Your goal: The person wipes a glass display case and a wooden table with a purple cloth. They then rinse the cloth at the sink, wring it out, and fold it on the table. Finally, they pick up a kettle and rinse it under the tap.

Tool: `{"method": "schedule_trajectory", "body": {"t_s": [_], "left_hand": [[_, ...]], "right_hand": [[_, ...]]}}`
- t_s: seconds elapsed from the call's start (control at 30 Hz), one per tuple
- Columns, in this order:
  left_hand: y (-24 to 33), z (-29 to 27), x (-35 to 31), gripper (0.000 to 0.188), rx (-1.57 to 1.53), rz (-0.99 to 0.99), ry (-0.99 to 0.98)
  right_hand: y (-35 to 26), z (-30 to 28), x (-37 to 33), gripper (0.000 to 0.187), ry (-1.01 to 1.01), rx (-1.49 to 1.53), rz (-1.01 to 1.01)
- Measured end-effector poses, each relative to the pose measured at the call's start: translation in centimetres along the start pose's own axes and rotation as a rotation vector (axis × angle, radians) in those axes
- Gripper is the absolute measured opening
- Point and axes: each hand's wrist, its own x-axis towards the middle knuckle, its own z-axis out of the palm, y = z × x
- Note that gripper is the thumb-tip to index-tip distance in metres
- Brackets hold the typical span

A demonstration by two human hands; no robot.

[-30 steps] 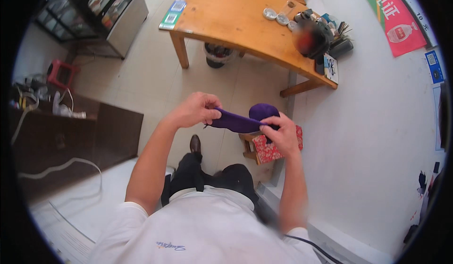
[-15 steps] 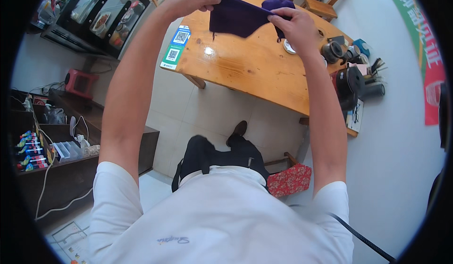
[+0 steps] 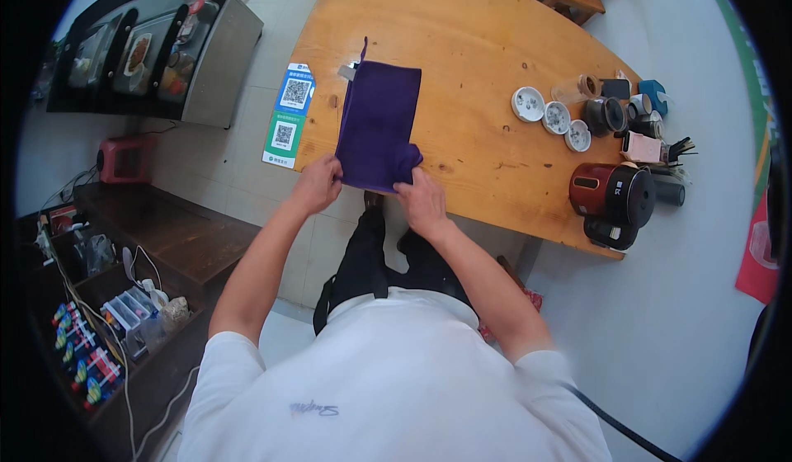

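Note:
A dark purple cloth (image 3: 379,115) is stretched out over the near left part of the wooden table, close to its front edge. It has a pale tag at its upper left and a thin strip pointing away. My left hand (image 3: 317,183) pinches its near left corner. My right hand (image 3: 424,202) grips the near edge a little to the right, below a bunched lump of the same cloth. Whether the cloth's near part rests on the wood or hangs just above it, I cannot tell.
On the wooden table (image 3: 487,74), payment code cards (image 3: 285,136) lie at the left edge. White round dishes (image 3: 528,104), a glass pot (image 3: 605,116) and a red-black electric kettle (image 3: 610,194) stand right. A display case (image 3: 206,66) and dark cabinet (image 3: 157,223) are at left.
Both hands have come down and nearer to me with the purple cloth, from held up over the table to low at its front edge. More of the cloth is spread out now.

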Motion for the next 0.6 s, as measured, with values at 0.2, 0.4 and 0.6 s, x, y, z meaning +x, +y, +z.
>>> {"method": "schedule_trajectory", "body": {"t_s": [0.2,0.4,0.6], "left_hand": [[0.3,-1.7,-3.2,0.012,-0.033,-0.027,-0.126],[1.0,-7.5,1.3,0.019,-0.193,-0.230,-0.361],[0.0,-9.5,13.0,0.025,-0.173,-0.136,-0.138]], "right_hand": [[-3.6,0.1,-2.5,0.015,-0.061,0.033,0.091],[-4.9,-3.7,0.4,0.016,0.020,0.141,0.161],[0.4,-3.6,10.7,0.015,0.273,0.060,0.304]]}}
